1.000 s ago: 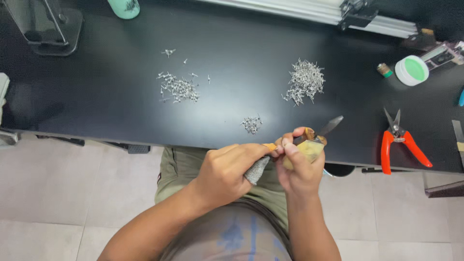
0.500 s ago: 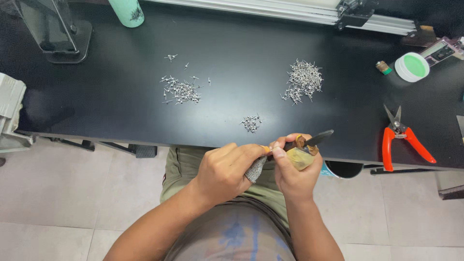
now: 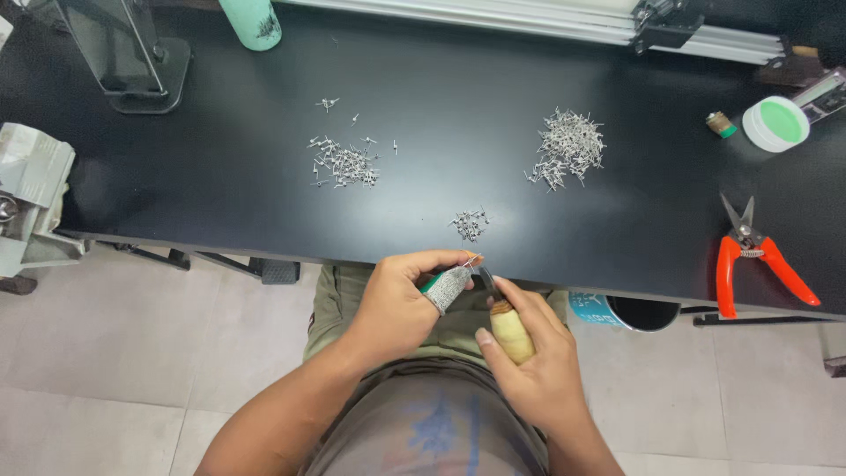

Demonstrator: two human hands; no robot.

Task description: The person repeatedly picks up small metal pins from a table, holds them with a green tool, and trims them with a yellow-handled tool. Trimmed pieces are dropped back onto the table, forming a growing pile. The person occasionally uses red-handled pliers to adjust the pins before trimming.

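My left hand (image 3: 401, 304) is held over my lap just below the table's front edge. Its thumb wears a grey knit guard (image 3: 447, 286), and its fingertips pinch a tiny metal piece (image 3: 471, 261). My right hand (image 3: 529, 357) grips a small knife by its pale wooden handle (image 3: 511, 333). The dark blade (image 3: 487, 280) points up toward the pinched piece and almost touches the thumb guard. Right above the hands, a small heap of metal pieces (image 3: 470, 224) lies near the front edge of the black table (image 3: 441, 106).
Two more heaps of small metal pieces lie on the table, one at centre left (image 3: 342, 164), a bigger one at centre right (image 3: 568, 148). Red-handled snips (image 3: 753, 256) and a white-and-green round tin (image 3: 775, 123) are at the right. A teal can (image 3: 621, 311) stands under the table edge.
The knife has swung from pointing up and to the right to pointing up and left toward my left thumb. Both hands dropped slightly below the table edge.
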